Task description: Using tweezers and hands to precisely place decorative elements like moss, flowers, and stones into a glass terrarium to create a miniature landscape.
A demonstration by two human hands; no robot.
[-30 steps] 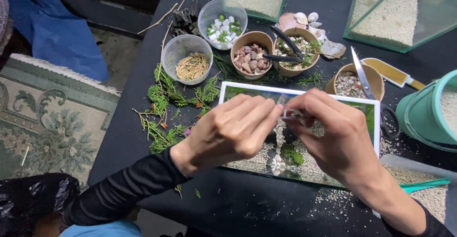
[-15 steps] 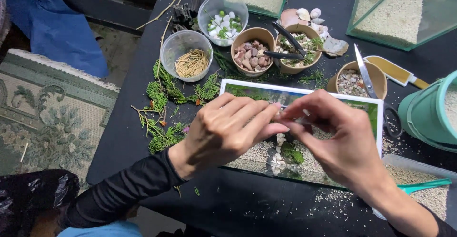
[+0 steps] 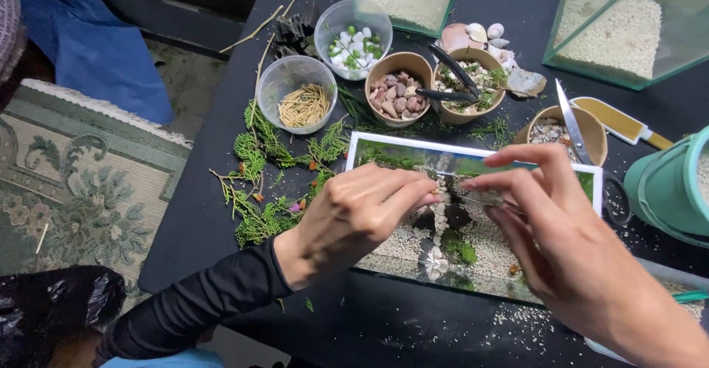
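I am working at a black matte table; a green patterned woven rug is lying on the floor beside it.

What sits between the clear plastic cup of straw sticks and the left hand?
Green fern-like sprigs on the black table, seen in the head view.

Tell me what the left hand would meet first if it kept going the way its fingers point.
The left hand points right, across the glass tray. First in line are the right hand's fingertips, almost touching it above the line of white pebbles. Depth between them is hard to judge.
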